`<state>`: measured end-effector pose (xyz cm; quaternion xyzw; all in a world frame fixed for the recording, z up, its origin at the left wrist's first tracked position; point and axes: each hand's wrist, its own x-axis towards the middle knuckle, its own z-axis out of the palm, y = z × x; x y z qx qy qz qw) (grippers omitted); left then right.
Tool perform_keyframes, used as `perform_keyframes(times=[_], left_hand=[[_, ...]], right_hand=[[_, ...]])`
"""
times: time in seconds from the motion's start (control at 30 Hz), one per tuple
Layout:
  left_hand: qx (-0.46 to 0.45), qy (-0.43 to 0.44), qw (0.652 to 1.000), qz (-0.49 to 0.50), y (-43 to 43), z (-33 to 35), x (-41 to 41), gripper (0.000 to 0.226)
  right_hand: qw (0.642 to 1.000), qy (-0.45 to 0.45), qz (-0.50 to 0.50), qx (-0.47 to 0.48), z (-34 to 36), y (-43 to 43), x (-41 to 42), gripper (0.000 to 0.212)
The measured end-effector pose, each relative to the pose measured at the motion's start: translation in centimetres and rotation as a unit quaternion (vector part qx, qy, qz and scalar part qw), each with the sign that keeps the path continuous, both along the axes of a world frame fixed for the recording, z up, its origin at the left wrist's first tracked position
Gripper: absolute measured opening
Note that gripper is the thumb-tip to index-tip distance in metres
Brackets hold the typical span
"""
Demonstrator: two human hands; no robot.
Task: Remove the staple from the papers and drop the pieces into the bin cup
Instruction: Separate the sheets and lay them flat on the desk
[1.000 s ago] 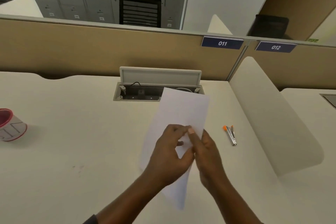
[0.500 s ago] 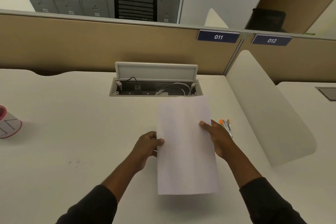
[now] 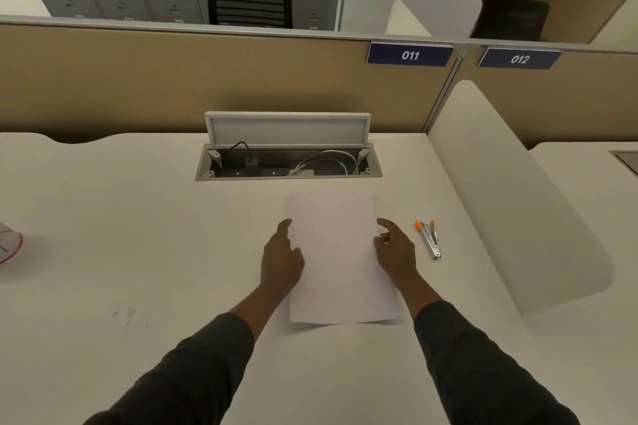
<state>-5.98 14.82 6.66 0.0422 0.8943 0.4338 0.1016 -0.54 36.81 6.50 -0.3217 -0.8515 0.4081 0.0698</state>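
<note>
On the tabletop (image 3: 138, 252) between my hands lie the papers (image 3: 340, 259); left hand (image 3: 281, 260) and right hand (image 3: 397, 248) rest loose-fingered at the edges, gripping nothing; staple unseen; remover (image 3: 429, 239) untouched just right; cup (image 3: 8, 243) far left; pulling and binning seem left to do.

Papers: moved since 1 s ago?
Yes. The papers came down and toward the person: earlier their top edge overlapped the cable box, now they lie flat on the desk, clear of it.

The left hand (image 3: 281, 259) and right hand (image 3: 395, 252) reach forward, apart, palms down. Their fingers (image 3: 387, 225) are loosely extended, gripping nothing
</note>
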Motion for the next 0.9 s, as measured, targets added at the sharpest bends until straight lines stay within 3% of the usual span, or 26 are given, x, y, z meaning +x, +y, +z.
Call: perform_keyframes(times=[0.13, 0.23, 0.33, 0.43, 0.9], left_hand=[[-0.101, 0.052, 0.989, -0.098, 0.3, -1.5, -0.4, 0.054], [-0.237, 0.089, 0.954, -0.161, -0.2, -2.8, -0.5, 0.069], [-0.309, 0.079, 0.919, -0.233, -1.0, -4.4, -0.2, 0.091], [-0.312, 0.090, 0.910, -0.258, -1.2, -5.8, 0.4, 0.110], [-0.316, 0.109, 0.908, -0.251, -1.0, -6.6, 0.5, 0.095]], right_hand=[[0.999, 0.029, 0.009, 0.044, -1.0, 0.4, -0.5, 0.044], [0.985, 0.025, 0.084, 0.148, -2.3, 0.9, -0.2, 0.051], [0.953, -0.044, 0.175, 0.244, -4.2, 0.8, 0.7, 0.067], [0.923, -0.107, 0.224, 0.293, -6.1, 0.5, 1.4, 0.077], [0.924, -0.095, 0.223, 0.295, -6.9, 0.9, 1.5, 0.078]])
